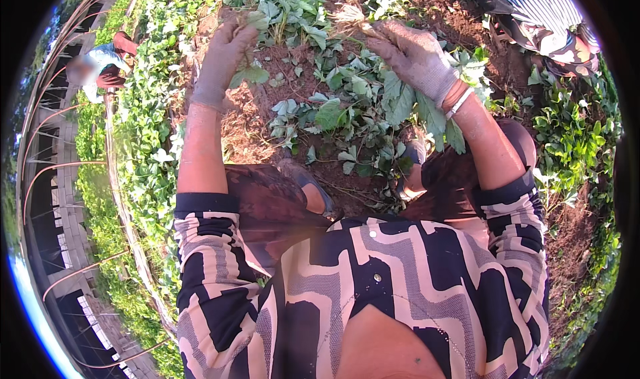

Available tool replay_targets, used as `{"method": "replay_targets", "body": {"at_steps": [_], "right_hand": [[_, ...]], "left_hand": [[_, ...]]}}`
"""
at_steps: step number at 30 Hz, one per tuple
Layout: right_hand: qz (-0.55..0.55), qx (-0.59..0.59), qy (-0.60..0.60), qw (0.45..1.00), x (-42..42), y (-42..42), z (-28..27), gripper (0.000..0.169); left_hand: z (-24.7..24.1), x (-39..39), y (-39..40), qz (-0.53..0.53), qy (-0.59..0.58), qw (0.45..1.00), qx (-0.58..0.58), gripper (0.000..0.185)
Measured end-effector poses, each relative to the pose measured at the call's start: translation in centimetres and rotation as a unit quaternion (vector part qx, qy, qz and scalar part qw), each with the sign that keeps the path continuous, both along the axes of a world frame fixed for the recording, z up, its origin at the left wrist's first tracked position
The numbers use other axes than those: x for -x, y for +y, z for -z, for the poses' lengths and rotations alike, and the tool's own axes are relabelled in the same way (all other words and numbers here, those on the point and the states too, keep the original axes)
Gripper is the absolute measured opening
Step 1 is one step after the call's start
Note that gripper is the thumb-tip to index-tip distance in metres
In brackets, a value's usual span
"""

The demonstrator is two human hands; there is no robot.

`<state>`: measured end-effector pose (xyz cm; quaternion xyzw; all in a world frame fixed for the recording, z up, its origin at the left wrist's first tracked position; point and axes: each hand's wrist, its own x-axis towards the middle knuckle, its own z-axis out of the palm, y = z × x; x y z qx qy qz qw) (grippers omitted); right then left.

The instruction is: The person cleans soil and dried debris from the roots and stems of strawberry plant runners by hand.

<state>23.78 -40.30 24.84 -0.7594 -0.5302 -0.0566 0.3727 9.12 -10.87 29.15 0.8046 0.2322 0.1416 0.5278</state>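
Observation:
In a soiled knit glove, my right hand (pixel 412 54) grips a leafy plant near the base of its stems. The plant's pale, stringy roots (pixel 350 19) stick out past the fingers, and its broad lobed leaves (pixel 400 99) hang below the palm. My left hand (pixel 227 59), gloved too and caked with soil, has its fingers closed around some leaves (pixel 251 73), partly hidden by the fingers. Between my hands stand green leafy plants (pixel 287 11) in the soil. Loose leaves and stems (pixel 330 114) lie on the ground before my feet.
Shoes (pixel 315 189) on my feet rest on brown soil (pixel 250 124). Another person (pixel 107 66) bends over the plant rows at left; a person in striped clothing (pixel 535 9) is close at upper right. Curved hoops (pixel 65 166) line the left side, beside a dense leafy row (pixel 150 124).

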Motion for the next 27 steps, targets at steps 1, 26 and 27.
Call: {"method": "replay_targets", "body": {"at_steps": [1,26,27], "right_hand": [[-0.013,-0.008,0.002,1.0,0.3,0.3,0.0,0.035],[-0.074,-0.005,0.392,0.917,2.5,3.3,-0.7,0.041],[-0.053,0.029,0.367,0.928,2.5,3.4,-0.9,0.042]], "left_hand": [[1.3,-0.6,-0.7,0.089,-0.022,0.988,-0.127,0.054],[0.9,-2.1,-7.7,0.187,-0.204,0.906,-0.319,0.05],[1.2,-2.1,-7.4,0.17,-0.195,0.869,-0.421,0.05]]}}
